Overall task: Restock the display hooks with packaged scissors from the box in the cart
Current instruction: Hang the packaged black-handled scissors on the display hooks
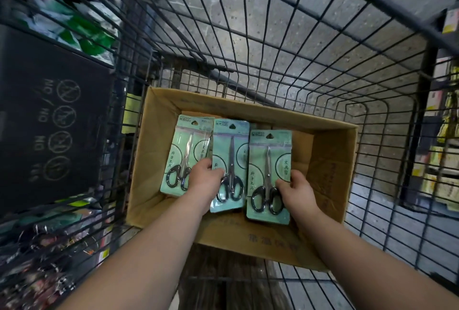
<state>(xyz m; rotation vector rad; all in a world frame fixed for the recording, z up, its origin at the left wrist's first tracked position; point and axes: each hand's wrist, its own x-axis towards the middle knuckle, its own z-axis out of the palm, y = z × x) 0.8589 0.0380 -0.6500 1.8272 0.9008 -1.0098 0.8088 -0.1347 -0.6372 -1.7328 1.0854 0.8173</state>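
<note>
An open cardboard box sits in a black wire cart. Above it I hold three pale green packs of black-handled scissors. My left hand grips two of them, the left pack and the middle pack, fanned out side by side. My right hand pinches the right pack at its right edge. Each pack has a hang hole at its top. The display hooks are not clearly in view.
A dark sign panel with circled symbols hangs on the cart's left side. Shelves of packaged goods stand at the right beyond the wires, more goods at the upper left. Grey concrete floor shows through the cart.
</note>
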